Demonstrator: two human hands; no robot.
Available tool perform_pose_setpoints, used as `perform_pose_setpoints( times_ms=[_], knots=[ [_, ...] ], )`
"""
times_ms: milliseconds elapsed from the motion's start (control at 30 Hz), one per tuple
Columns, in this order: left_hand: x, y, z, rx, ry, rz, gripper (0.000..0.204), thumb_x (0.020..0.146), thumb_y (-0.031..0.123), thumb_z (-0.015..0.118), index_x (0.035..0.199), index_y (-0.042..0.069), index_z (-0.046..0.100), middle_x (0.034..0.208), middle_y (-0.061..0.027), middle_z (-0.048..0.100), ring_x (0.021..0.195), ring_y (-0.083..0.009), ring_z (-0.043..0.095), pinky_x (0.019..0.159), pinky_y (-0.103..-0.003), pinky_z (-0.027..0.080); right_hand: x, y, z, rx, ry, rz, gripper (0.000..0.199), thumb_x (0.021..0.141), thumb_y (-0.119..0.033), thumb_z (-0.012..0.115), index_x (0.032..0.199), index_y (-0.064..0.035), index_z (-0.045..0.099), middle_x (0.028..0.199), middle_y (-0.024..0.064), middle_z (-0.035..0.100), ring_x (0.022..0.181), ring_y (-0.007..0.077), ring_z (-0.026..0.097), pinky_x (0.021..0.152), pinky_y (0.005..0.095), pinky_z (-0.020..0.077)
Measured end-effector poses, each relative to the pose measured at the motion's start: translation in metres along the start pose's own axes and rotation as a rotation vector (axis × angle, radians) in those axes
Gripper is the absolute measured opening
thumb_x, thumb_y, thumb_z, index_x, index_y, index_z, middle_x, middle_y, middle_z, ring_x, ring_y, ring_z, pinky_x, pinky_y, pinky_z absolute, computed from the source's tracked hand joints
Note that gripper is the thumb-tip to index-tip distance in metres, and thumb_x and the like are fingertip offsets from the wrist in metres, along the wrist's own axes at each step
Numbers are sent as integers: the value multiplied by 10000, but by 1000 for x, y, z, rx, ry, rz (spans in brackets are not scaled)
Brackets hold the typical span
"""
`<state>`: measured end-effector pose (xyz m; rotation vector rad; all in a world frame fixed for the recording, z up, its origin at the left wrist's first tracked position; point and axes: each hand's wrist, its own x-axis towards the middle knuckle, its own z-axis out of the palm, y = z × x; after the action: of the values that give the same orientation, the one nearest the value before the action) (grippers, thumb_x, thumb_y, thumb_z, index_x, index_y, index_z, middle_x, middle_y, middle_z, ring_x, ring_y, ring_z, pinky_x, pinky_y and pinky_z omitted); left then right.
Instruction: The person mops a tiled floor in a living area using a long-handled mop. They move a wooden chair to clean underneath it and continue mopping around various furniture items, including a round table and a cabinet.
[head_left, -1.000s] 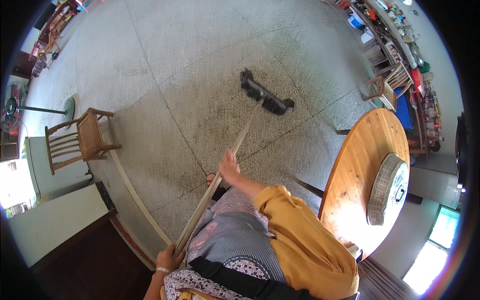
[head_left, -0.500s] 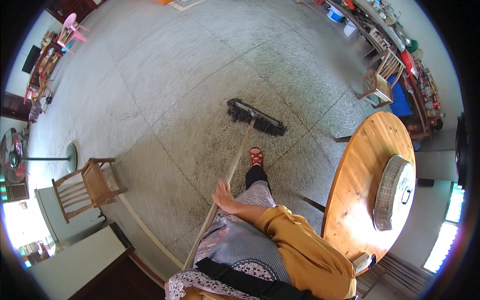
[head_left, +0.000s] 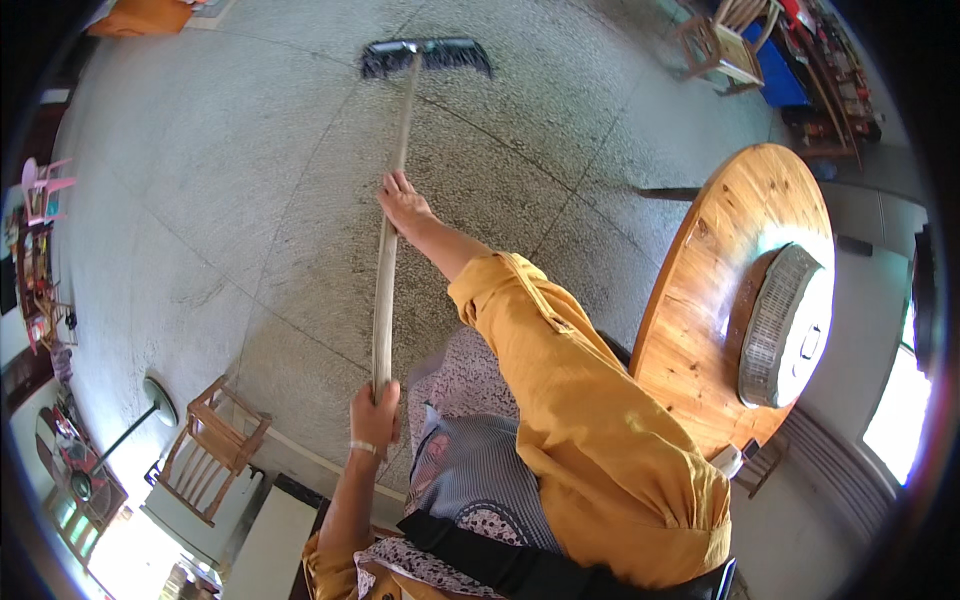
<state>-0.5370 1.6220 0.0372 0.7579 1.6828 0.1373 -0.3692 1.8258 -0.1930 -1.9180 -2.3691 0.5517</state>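
A wide dust mop (head_left: 390, 285) with a long pale wooden handle stretches away from me over the floor. Its dark fringed head (head_left: 428, 58) lies far ahead, near the top of the view. My right hand (head_left: 405, 205) is closed round the handle partway along, the arm in a rolled mustard sleeve reaching forward. Lower down, close to my body, my left hand (head_left: 374, 415) grips the handle near its end, a bracelet on the wrist. A patterned apron (head_left: 470, 430) covers my front.
To my right stands a round wooden table (head_left: 700, 290) with a woven cover (head_left: 775, 330) on it. A wooden chair (head_left: 215, 440) and a standing fan (head_left: 130, 435) are at lower left. Another wooden chair (head_left: 725, 50) is at far right, an orange object (head_left: 140, 18) at far left.
The mop head has moved forward and slightly left. My right arm has stretched out with the handle, and my left hand has come into view on the handle. The view has turned.
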Motion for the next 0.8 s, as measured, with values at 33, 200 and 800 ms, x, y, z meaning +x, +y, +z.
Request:
perform_pose_setpoints(
  times_ms=[33,200,800],
  knots=[
    [15,9,8,-54,-26,-13,272,803,255,578,722,32,447,439,-8,415,289,-98,367,264,-257,278,9,8,1,-7,12,2,432,727,-101,564,1118,0,410,1291,177,280,1234,353,237,1016,360,270],
    [42,14,31,-83,-118,21,289,815,281,570,775,27,440,447,-18,418,282,-94,362,259,-253,286,20,39,26,-27,100,-28,463,730,-86,557,1157,-10,393,1322,148,256,1250,344,216,993,345,316],
    [-179,-199,-90,520,113,-332,332,712,318,623,813,4,581,675,-202,583,650,-330,588,569,-399,438,-194,-151,51,289,-77,-531,195,759,-227,457,716,-80,578,942,159,518,1024,341,408,963,575,137]
  ],
)
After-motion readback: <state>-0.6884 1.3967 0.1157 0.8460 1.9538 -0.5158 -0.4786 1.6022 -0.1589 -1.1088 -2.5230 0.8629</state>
